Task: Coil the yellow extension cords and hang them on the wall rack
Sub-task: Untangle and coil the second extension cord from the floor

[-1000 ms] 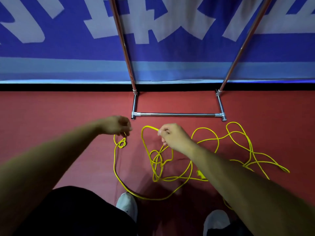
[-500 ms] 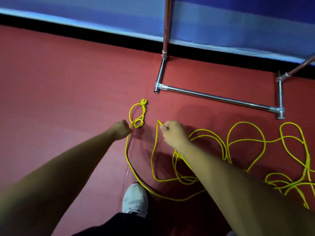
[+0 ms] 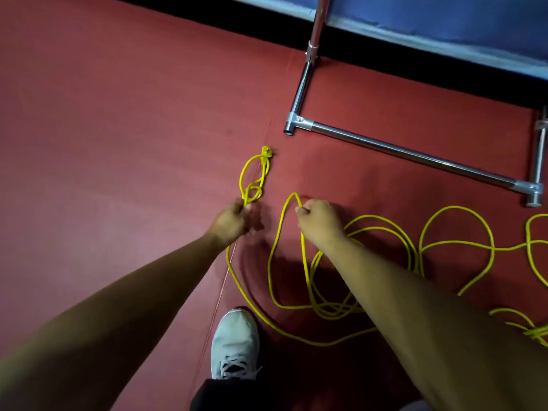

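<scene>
A long yellow extension cord [image 3: 456,241] lies in loose loops across the red floor. My left hand [image 3: 229,221] pinches the cord just below a small tangled loop that ends in the yellow plug [image 3: 266,151]. My right hand [image 3: 318,222] grips a raised bend of the same cord a little to the right. Between my hands the cord sags down in a long curve past my shoe. The chrome rack base [image 3: 400,148] stands beyond my hands, near the wall.
My grey shoe [image 3: 234,344] stands on the floor below my hands, close to the cord's low curve. A blue wall banner [image 3: 444,16] and black skirting run along the top. More cord is bunched at the right edge [image 3: 533,332].
The view has tilted down and swung left, so the rack now sits upper right. The plug loop has been drawn out longer in front of my left hand. Both hands keep their hold.
</scene>
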Available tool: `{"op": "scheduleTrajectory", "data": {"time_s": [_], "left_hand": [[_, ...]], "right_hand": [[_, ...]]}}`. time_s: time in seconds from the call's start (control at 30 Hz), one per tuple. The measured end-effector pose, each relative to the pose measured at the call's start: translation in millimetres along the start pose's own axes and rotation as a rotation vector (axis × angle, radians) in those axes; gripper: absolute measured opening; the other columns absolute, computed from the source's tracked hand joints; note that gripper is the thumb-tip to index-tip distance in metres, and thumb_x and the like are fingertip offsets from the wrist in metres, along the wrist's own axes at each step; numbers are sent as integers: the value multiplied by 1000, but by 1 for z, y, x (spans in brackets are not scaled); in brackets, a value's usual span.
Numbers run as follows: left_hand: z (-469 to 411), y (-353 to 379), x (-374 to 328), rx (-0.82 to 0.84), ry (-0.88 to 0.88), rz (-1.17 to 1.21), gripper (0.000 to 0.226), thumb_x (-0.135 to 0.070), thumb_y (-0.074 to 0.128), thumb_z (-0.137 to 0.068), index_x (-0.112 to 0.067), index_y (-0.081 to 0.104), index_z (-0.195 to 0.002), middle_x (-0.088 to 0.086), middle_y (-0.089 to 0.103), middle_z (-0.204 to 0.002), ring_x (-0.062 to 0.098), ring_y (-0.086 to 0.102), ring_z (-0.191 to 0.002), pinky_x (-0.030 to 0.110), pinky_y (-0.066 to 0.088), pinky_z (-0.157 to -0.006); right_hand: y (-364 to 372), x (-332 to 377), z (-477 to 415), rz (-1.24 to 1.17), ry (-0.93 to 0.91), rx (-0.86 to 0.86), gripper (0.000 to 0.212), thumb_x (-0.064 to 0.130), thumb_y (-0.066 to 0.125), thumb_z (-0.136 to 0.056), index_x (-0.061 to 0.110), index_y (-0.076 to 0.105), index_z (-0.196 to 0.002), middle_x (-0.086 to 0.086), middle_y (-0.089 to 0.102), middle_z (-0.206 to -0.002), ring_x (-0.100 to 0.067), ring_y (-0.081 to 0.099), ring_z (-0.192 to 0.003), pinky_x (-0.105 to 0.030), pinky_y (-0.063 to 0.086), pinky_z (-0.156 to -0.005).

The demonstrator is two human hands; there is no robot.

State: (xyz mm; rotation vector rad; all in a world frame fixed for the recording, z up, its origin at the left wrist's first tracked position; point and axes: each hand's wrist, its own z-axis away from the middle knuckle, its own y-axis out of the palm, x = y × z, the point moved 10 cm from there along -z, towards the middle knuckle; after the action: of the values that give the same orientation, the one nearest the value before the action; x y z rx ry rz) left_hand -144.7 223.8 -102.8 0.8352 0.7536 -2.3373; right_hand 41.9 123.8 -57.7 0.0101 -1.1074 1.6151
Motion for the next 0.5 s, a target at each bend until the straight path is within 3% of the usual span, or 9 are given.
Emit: {"op": "scheduleTrajectory", "data": {"time_s": [0.1,0.17,0.23,0.3,0.37,0.43,0.5], "left_hand": [[30,9,-61,71,110,201,24,-10,34,-108,-13,44,-86,3,35,-59,12,47,-44,23,39,-48],[54,10,-102,133,202,242,21,-9,34,-108,-8,40,-88,-2,32,-58,11,36,-46,21,35,-47],[84,14,-137,234,275,219,23,-8,34,-108,-9,38,-86,-3,33,-57,11,33,-49,21,33,-49],[121,26,-166,375,352,124,25,-6,35,-107,-11,39,-84,-3,36,-57,11,35,-50,21,32,-50],[156,33,-191,470,422,-7,21,-6,36,-107,-9,44,-88,-2,41,-56,12,41,-50,21,34,-50],[185,31,-214,497,498,-117,22,-8,40,-107,-11,49,-87,4,48,-60,14,49,-54,21,38,-55],[216,30,-240,515,573,-244,25,-19,46,-105,-14,57,-84,0,59,-68,12,54,-64,22,42,-64]], "right_hand": [[-24,4,6,-52,68,-58,25,17,55,-92,-4,67,-96,-26,69,-101,-38,65,-99,-38,48,-82],[-45,16,17,-139,109,-62,36,29,53,-97,-4,67,-98,-26,69,-102,-37,64,-100,-36,45,-81],[-54,28,33,-514,218,55,46,43,48,-100,2,68,-98,-19,70,-93,-33,65,-90,-34,46,-81],[-55,49,57,-920,326,263,45,47,47,-99,5,60,-109,-12,67,-88,-26,65,-79,-35,52,-79],[-76,69,80,-1124,343,324,33,35,52,-99,4,55,-110,-12,65,-85,-22,64,-71,-30,56,-62],[-105,79,102,-1229,355,280,13,16,50,-99,6,56,-95,-10,60,-77,-18,61,-65,-26,54,-52],[-137,79,122,-1158,322,213,19,7,45,-99,11,53,-82,-5,48,-65,-12,50,-50,-22,45,-44]]}}
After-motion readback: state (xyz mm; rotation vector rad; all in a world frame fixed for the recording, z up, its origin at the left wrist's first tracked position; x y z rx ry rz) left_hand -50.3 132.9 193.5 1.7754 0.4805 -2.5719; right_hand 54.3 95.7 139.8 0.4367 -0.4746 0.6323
